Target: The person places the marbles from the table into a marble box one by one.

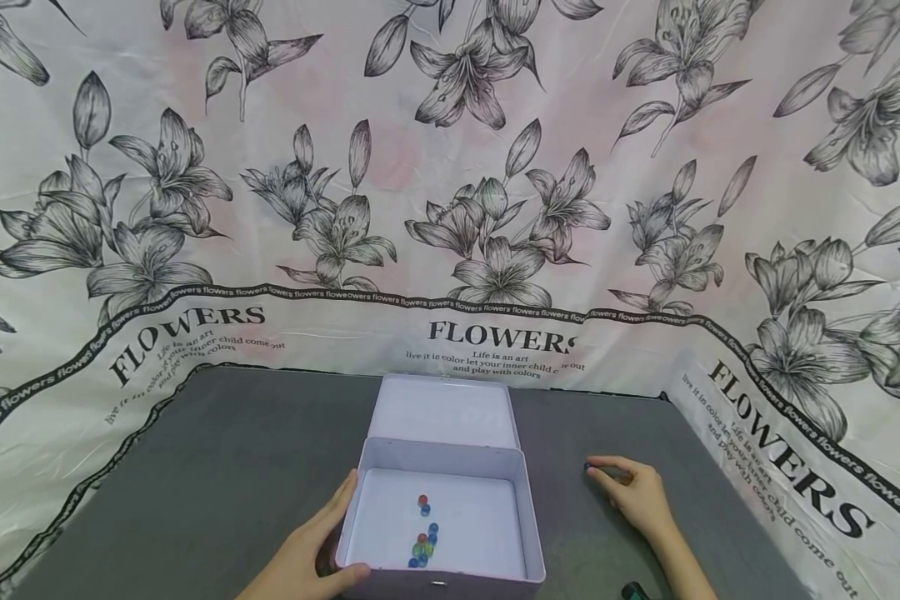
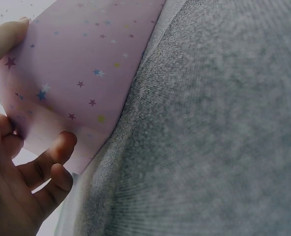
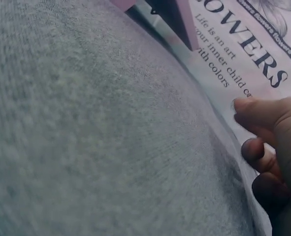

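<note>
An open pale lilac box (image 1: 536, 533) stands on the grey tabletop, its lid (image 1: 442, 412) tilted back. Loose inside lie several glass marbles (image 1: 423, 550) in blue, red and green, with a red marble (image 1: 423, 500) and a blue one behind them. My left hand (image 1: 315, 542) grips the box's front left corner, thumb at the front rim and fingers along the left side. The left wrist view shows the star-printed outer wall (image 2: 81, 73) beside those fingers. Right of the box, my right hand (image 1: 633, 496) pinches a small dark blue marble (image 1: 588, 468) between thumb and fingertips; the right wrist view hides this marble.
A dark object (image 1: 633, 591) lies at the front edge near the right forearm. Around the grey tabletop (image 1: 270, 433) hangs a white flower-printed cloth (image 1: 495, 350), at the back and both sides. The box's front clasp (image 1: 438, 583) faces me.
</note>
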The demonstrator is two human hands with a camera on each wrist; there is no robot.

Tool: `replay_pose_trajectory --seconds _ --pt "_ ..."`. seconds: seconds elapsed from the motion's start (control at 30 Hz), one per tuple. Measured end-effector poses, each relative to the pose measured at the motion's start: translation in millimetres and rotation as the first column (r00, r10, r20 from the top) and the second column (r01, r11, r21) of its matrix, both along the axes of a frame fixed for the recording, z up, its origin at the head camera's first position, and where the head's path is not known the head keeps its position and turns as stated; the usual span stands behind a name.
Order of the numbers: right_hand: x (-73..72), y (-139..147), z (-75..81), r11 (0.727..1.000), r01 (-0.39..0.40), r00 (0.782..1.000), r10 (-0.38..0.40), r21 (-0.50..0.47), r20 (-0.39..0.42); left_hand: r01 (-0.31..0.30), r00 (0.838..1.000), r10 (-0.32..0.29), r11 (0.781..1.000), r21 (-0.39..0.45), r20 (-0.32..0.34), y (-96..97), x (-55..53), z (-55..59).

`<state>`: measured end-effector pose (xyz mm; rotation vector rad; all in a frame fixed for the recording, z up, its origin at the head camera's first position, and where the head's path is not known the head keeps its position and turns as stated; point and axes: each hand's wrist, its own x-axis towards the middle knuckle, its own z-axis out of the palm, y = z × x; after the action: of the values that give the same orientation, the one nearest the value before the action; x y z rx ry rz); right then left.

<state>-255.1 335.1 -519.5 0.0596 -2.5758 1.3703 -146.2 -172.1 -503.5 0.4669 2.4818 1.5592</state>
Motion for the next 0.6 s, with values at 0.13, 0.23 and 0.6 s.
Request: replay_pose_trajectory --seconds 0.13,0.23,0.6 --pt "-0.3 -2 8.7 0.997 -0.005 1.000 0.005 -0.076 -0.006 0.001 1.000 -0.001 1.000 -0.010 -0.015 -0.1 -0.5 0.0" --pt "-1.1 -3 16.1 0.994 0.005 1.000 -0.005 -0.112 -0.004 -0.007 0.999 0.005 0.999 -0.036 -0.033 -0.5 -1.2 -0.1" --pt "-5.8 -10 54.9 0.994 -0.029 0.997 0.021 -0.102 -0.076 0.001 1.000 -0.001 1.000 0.000 -0.025 -0.5 0.7 0.8"
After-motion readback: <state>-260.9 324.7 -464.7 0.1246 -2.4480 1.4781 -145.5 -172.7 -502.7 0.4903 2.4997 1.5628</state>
